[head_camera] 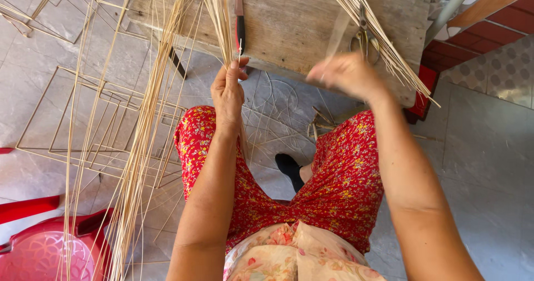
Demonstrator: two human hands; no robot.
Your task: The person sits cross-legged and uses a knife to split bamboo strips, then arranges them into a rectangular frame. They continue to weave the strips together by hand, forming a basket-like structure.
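The left hand (228,92) grips a bundle of thin sticks (219,14) rising above it; the blurred right hand (347,75), grip unclear, hovers apart.

A thin bundle of pale bamboo strips (219,19) stands nearly upright across the wooden bench edge, pinched at its lower end.

no packages, no labels, no signs, no screens in view
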